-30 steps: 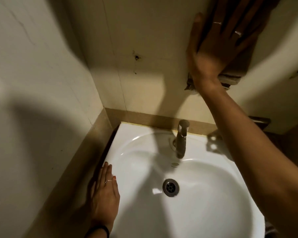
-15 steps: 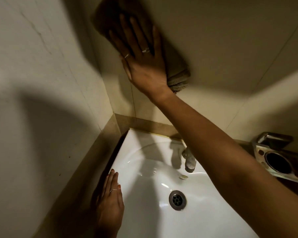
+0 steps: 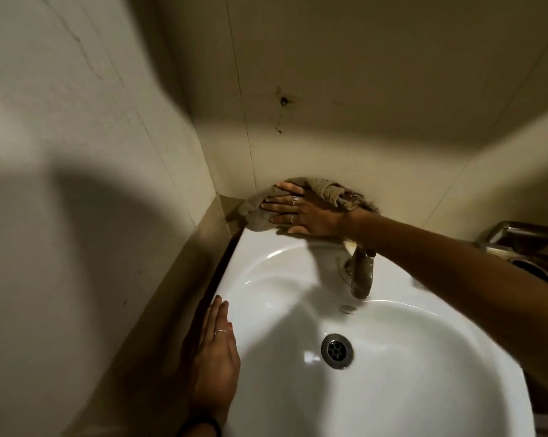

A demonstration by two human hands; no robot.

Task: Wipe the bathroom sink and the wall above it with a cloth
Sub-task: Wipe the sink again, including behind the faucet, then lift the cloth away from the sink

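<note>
- The right hand (image 3: 307,212) lies flat with fingers spread, pressing the cloth (image 3: 266,212) against the foot of the back wall (image 3: 361,58), where it meets the rear edge of the sink (image 3: 424,389).
- The cloth is brown and bunched; part of it shows left of the fingertips, and part is crumpled above the back of the hand, near the wrist. It touches both the wall and the sink's rear left corner.
- The hand does not grip the cloth; the open palm holds it in place.
- The left hand (image 3: 215,361) lies flat, fingers together and extended, on the left rim of the sink. It holds nothing.
- The tap (image 3: 362,272) stands at the rear of the basin, below the right forearm.
- The drain (image 3: 337,351) sits in the basin floor, right of the left hand.
- A metal holder (image 3: 518,238) sits at the right edge of the view.
</note>
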